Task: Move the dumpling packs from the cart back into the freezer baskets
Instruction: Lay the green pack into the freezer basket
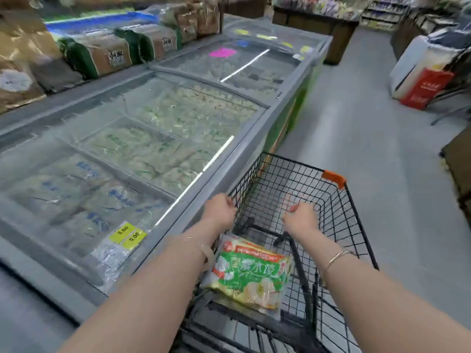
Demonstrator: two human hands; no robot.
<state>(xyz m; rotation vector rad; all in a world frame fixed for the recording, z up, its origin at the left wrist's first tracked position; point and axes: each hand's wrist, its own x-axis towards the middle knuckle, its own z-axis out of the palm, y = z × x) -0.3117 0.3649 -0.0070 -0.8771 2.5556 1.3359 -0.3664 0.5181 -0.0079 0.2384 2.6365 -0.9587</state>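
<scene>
frosted freezer lids (pixel 142 138) blur packs; left hand (pixel 220 208), right hand (pixel 300 217) curled, grip unclear.

Brown sacks (pixel 102 53) stood on the shelf to my left; yellow price labels (pixel 128 235) and a pink tag (pixel 222 52) marked glass; a red bag (pixel 426 88) sat across the aisle.

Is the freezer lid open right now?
No, the freezer's glass lids are slid shut over the baskets, and the dumpling pack lies in the cart.
</scene>
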